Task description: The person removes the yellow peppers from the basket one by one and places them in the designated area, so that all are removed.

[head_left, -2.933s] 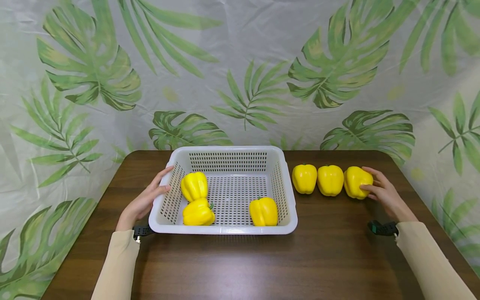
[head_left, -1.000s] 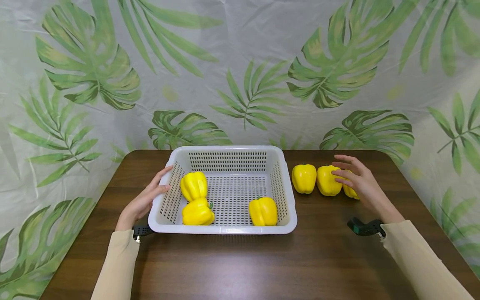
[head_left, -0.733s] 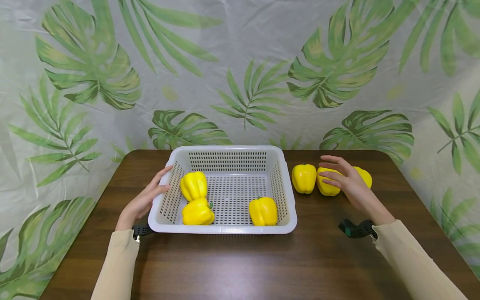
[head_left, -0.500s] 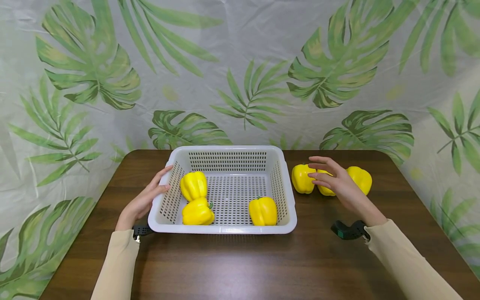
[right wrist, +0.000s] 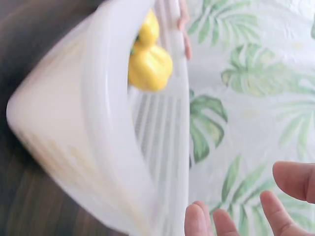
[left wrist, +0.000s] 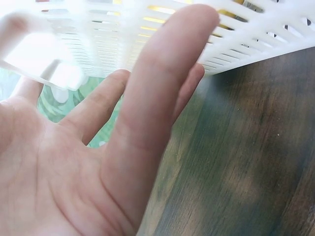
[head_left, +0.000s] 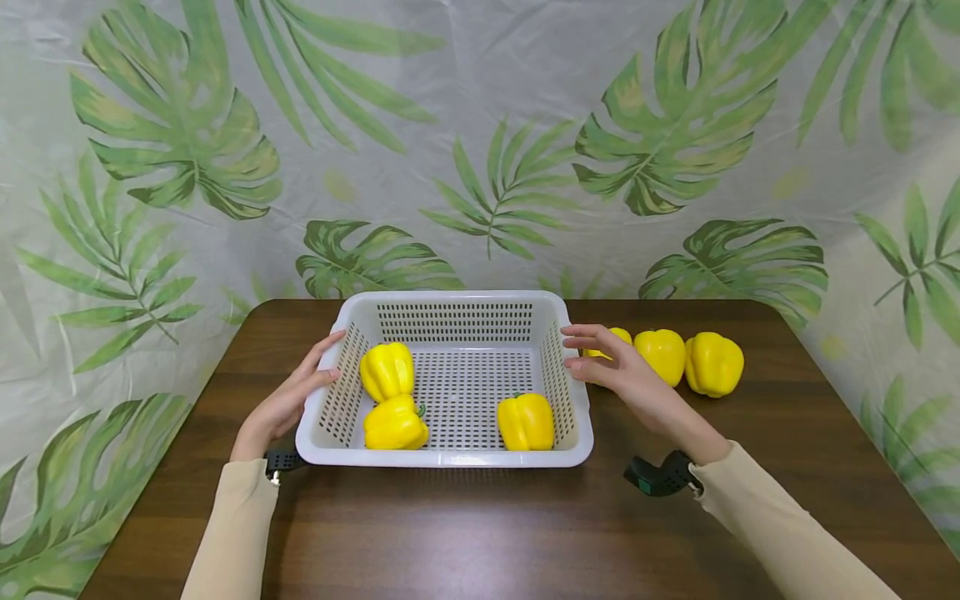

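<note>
The right hand point(head_left: 637, 383) has moved left, from over the row of yellow peppers point(head_left: 660, 358) to the right rim of the white basket point(head_left: 442, 458), its fingers apart, contact unclear. The basket stands on the table point(head_left: 450, 542) just left of them, long axis running left to right; the left hand point(head_left: 281, 404), fingers spread, touches its left rim.
</note>
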`<state>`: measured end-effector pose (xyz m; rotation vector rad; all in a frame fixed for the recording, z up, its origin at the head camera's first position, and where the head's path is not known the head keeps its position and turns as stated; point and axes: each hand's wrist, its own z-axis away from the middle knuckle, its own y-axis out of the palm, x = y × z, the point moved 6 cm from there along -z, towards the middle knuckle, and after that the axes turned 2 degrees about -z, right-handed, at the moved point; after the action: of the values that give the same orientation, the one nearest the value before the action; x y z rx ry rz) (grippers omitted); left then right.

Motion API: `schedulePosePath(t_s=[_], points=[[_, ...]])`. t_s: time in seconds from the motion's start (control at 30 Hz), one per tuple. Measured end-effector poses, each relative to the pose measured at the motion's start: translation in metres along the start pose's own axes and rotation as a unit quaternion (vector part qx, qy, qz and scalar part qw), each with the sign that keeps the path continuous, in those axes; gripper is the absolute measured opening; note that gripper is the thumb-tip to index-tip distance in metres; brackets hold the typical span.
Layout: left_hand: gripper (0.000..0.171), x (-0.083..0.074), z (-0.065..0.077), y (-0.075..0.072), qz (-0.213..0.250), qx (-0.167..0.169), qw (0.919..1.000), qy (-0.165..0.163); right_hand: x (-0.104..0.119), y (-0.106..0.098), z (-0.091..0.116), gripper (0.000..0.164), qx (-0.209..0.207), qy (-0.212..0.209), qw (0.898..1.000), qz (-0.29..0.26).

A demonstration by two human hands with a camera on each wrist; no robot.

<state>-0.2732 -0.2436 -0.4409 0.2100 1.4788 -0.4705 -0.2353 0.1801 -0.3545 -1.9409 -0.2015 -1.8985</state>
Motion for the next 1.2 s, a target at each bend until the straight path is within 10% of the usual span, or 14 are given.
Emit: schedulePosePath(t_s=[0.53, 1.2], points=[[0.063, 0.001, 0.001, -0.001, 0.000, -0.001, 1.0000, 0.003, -0.006, 0.057, -0.011, 0.048, 0.054, 0.009, 0.998, 0.035], [0.062, 0.002, 0.000, -0.001, -0.004, -0.002, 1.0000, 0.006, -0.019, 0.080, -0.020, 0.045, 0.065, 0.026, 0.984, 0.163]])
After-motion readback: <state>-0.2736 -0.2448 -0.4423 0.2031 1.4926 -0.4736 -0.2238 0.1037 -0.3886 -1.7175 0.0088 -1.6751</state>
